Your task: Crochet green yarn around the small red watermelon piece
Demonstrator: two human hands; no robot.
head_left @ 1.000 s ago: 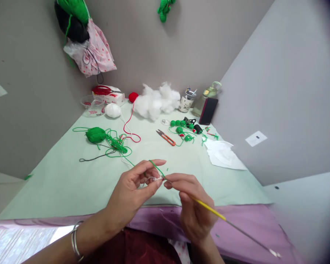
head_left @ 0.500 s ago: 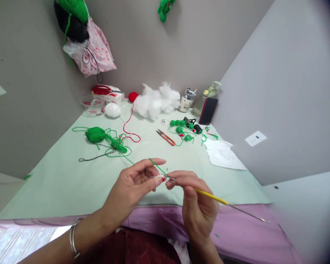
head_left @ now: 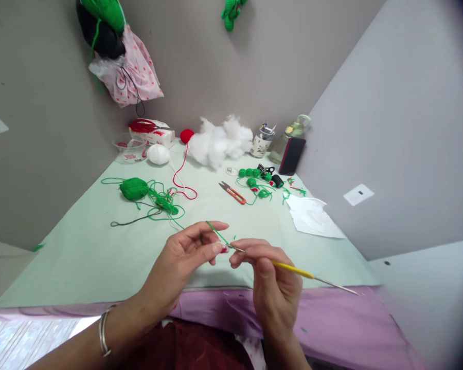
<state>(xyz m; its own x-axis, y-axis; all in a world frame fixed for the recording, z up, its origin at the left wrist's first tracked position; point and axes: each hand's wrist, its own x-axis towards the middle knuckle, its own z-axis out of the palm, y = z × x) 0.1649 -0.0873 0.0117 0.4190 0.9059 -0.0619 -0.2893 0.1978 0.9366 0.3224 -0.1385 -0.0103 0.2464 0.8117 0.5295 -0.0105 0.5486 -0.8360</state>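
Note:
Between thumb and fingers, my left hand point(head_left: 183, 257) pinches a small red and white crocheted piece point(head_left: 224, 248). Green yarn point(head_left: 217, 233) runs over its raised index finger to the hook's tip. My right hand point(head_left: 272, 282) grips a crochet hook with a yellow handle point(head_left: 293, 269), its metal tip at the piece's edge. The hook's other metal end points to the lower right. A green yarn ball point(head_left: 134, 189) with a loose tangle point(head_left: 164, 200) lies beyond my left hand. Part of the small piece is hidden by my left fingertips.
Orange snips point(head_left: 233, 193) lie mid-table, near small green crocheted balls point(head_left: 251, 182). Farther back are white stuffing point(head_left: 219, 141), a white yarn ball point(head_left: 158, 154), a red one point(head_left: 187, 135), a cup of pens point(head_left: 262, 143) and a phone point(head_left: 292, 155). White paper point(head_left: 312, 217) lies at right.
Both hands have shifted slightly left with the piece and the hook. The hook's rear end has swung a little up and to the left.

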